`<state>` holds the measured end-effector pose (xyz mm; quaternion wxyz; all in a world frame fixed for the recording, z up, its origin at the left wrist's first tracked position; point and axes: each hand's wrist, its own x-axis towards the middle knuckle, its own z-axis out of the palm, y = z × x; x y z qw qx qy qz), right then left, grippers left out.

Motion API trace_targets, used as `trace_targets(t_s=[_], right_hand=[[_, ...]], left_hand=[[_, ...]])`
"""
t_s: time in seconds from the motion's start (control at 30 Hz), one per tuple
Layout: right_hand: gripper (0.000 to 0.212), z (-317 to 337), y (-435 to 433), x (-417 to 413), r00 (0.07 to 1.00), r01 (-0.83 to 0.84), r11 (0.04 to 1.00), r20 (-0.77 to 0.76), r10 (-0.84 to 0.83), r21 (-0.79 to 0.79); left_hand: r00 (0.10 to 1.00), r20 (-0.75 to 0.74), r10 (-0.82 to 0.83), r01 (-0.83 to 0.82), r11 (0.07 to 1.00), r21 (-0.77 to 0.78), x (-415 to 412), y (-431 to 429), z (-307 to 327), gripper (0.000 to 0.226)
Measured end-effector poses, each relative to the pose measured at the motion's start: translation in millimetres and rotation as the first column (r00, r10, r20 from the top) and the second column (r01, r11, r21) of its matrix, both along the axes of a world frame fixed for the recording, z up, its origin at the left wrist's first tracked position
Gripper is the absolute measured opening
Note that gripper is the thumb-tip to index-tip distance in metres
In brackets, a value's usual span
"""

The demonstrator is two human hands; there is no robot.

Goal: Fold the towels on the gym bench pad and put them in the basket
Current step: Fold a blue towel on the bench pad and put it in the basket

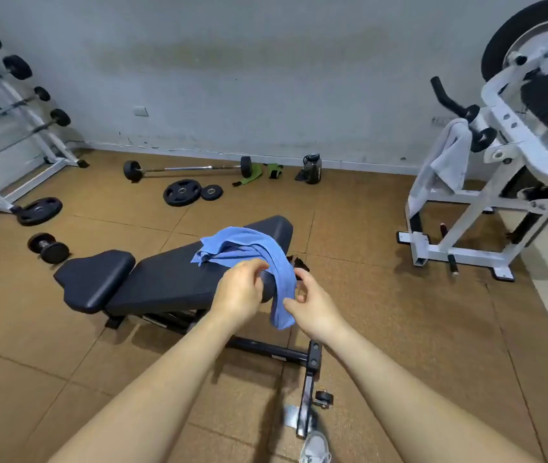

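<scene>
Pinching the blue towel [249,252] with my right hand [312,312] where it hangs off the bench pad's [165,275] near edge — left hand [239,292] gripping higher up — one careless tug could drag it onto the floor.

Towel [249,250]: plain light blue, no pattern. Worktop [165,279] pad: black. Floor [383,312]: brown, speckled like cork. Wall [266,78]: pale grey. Second towel [446,162] on white machine frame [473,202]: white. Weight plates [182,192]: black. Straps [252,173]: green.
</scene>
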<state>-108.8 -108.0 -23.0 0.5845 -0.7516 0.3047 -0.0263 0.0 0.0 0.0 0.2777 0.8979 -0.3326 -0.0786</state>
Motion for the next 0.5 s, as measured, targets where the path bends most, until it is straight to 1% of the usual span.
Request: trace_targets(t_s=[0.07, 0.13, 0.2, 0.27, 0.3, 0.33, 0.37, 0.43, 0.47, 0.5], right_hand=[[0.068, -15, -17, 34, 0.999, 0.020, 0.997, -0.028, -0.018, 0.072], [0.072, -28, -32, 59, 0.996, 0.039, 0.992, -0.081, -0.030, 0.122], [0.083, -43, -41, 82, 0.994, 0.036, 0.975, -0.106, -0.013, 0.217], [0.091, -55, -45, 98, 0.986, -0.007, 0.953, -0.157, 0.057, 0.304], [0.089, -59, -47, 103, 0.981, -0.033, 0.954, -0.175, 0.088, 0.298], [0.082, -64, -49, 107, 0.978, -0.031, 0.957, -0.188, 0.088, 0.290], [0.069, -63, -52, 109, 0.979, 0.003, 0.957, -0.196, 0.057, 0.292], [0.038, -47, -69, 109, 0.980, 0.088, 0.933, -0.199, -0.018, 0.349], [0.028, -35, -85, 107, 0.981, 0.116, 0.913, -0.191, -0.043, 0.392], [0.027, -21, -106, 102, 0.982, 0.128, 0.897, -0.182, -0.055, 0.422]], left_hand=[[0.999, -0.037, 0.025, -0.025, 1.000, 0.009, 32, -23, -17, 0.046], [0.998, -0.062, -0.012, 0.021, 0.991, 0.134, 52, -43, -33, 0.060], [0.995, -0.098, -0.030, 0.055, 0.965, 0.257, 68, -59, -50, 0.069], [0.995, -0.098, -0.031, 0.060, 0.951, 0.302, 82, -68, -65, 0.063], [0.995, -0.098, -0.021, 0.049, 0.957, 0.286, 89, -74, -69, 0.055], [0.995, -0.101, -0.009, 0.037, 0.960, 0.278, 95, -80, -70, 0.044], [0.995, -0.101, -0.010, 0.038, 0.960, 0.278, 98, -88, -67, 0.033], [0.996, -0.074, -0.041, 0.062, 0.951, 0.304, 100, -104, -56, 0.015], [0.997, -0.068, -0.048, 0.066, 0.957, 0.284, 100, -112, -48, 0.014], [0.996, -0.068, -0.049, 0.064, 0.969, 0.240, 100, -121, -38, 0.018]])
